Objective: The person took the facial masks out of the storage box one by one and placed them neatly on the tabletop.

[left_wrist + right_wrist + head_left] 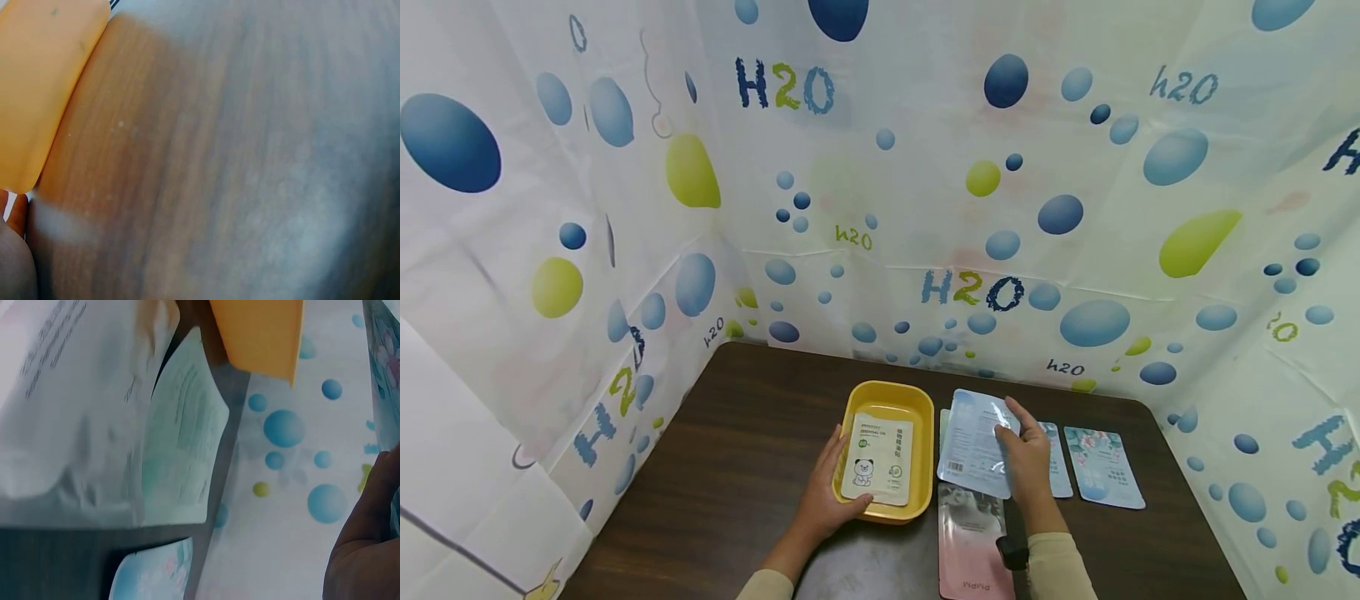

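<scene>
My left hand (822, 502) grips the near-left side of a yellow plastic tray (924, 442), thumb at the front rim and fingers along the left wall. In the tray lies a cream packet (880, 458) with a bear drawing. The tray's outer wall (47, 81) fills the upper left of the left wrist view. My right hand (1028, 458) pinches a pale blue sheet-mask packet (973, 442) at its right edge, its printed back up in the head view. In the right wrist view the packet's floral front (389, 362) shows at the right edge.
Below the held packet lies a pink and grey packet (973, 550), and a pale green packet (187, 444) is partly covered. Two blue floral packets (1105, 467) lie to the right on the dark wooden table (722, 467). A bubble-print curtain (917, 167) surrounds the table.
</scene>
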Demonstrator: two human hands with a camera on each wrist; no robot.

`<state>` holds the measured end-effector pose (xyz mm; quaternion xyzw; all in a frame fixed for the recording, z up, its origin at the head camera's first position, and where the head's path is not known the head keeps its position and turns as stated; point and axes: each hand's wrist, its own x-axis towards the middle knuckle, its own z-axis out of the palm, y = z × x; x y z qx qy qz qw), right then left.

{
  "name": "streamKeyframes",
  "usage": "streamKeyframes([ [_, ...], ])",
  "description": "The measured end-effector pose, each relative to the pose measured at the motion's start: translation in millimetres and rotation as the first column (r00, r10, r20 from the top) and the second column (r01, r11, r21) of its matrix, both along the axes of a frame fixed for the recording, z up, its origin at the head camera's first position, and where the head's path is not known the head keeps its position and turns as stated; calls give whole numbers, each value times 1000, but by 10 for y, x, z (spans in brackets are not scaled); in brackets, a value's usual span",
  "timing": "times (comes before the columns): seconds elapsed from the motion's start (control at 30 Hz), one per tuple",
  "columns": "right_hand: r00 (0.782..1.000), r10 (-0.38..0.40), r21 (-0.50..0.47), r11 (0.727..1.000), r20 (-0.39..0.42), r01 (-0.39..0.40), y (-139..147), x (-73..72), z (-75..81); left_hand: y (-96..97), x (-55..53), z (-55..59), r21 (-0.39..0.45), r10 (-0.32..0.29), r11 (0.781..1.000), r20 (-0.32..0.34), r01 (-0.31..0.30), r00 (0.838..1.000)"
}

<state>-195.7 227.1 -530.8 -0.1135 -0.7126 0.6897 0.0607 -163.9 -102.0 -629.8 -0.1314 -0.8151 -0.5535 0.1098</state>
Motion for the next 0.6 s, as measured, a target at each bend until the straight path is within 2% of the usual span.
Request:
streamKeyframes([
  [0.37, 999, -30, -54, 998, 36, 32, 268, 34, 26, 0, -1, -12, 12, -7, 1000, 10, 7, 1000],
  [0.6, 994, -45, -45, 998, 101, 50, 472, 89, -22, -2, -9, -30, 6, -4, 1000, 12, 4, 1000],
])
